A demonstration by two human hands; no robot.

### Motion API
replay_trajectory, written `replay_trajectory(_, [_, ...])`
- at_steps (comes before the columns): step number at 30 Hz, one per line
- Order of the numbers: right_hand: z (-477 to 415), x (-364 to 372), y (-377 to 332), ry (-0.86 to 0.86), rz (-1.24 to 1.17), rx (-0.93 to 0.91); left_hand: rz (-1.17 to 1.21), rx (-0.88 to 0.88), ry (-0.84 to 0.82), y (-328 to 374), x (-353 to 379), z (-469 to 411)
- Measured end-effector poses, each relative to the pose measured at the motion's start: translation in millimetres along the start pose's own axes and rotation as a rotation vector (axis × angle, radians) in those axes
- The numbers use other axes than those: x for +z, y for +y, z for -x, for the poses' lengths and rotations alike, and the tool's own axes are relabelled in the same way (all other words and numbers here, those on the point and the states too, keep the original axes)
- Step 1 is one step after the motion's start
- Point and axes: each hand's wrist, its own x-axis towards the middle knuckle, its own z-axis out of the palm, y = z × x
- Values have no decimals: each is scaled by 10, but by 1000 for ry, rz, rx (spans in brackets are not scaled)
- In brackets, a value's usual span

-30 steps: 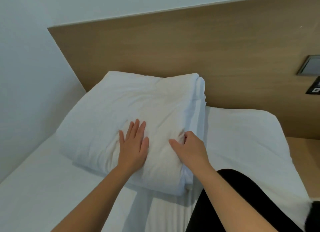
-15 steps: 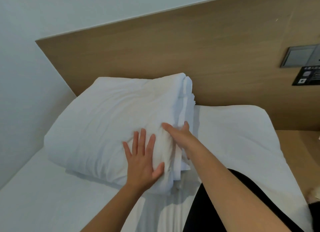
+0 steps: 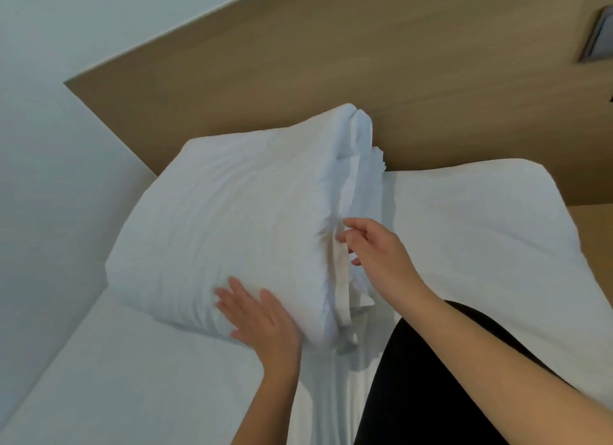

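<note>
A thick folded white duvet (image 3: 238, 219) lies at the head of the bed, its layered folds facing right. My left hand (image 3: 262, 318) presses flat on the duvet's near edge with the fingers straight. My right hand (image 3: 374, 255) is at the duvet's right side, fingers loosely bent beside the layered folds, touching or just off the cloth. It holds nothing that I can see.
A white mattress (image 3: 132, 378) carries the duvet. A wooden headboard (image 3: 331, 79) stands behind, with a grey wall switch (image 3: 597, 36) at the far right. A pale wall (image 3: 49, 146) closes the left side. A black-clad leg (image 3: 414, 395) rests on the bed by my right arm.
My left hand slid from the duvet's top down to its near edge. My right hand came off the top and moved to the right side by the folds. The view tilted.
</note>
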Motion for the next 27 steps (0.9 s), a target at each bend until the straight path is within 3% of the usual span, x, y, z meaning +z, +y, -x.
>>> replay_trajectory(4, [48,60,-27,-67,50,26,402,-596,-5,117,56,53])
replay_trajectory(6, [39,63,-74,-93,44,16,596,-844,-149,172,52,21])
replay_trajectory(8, [50,48,-119,-207,91,58,706,-926,-341,258,40,11])
replay_trajectory(12, [113,74,-84,-400,233,100,668,-780,-537,531,-36,123])
replay_trajectory(18, [176,-14,-73,-371,153,21,727,-601,-671,662,-70,72])
replay_trajectory(21, [190,-38,-69,-289,131,3,606,-584,-731,661,-137,51])
replay_trajectory(24, [203,-92,-9,-239,127,38,377,-422,-587,618,-250,106])
replay_trajectory(27, [157,-163,32,-131,47,98,34,-1,-410,690,-330,40])
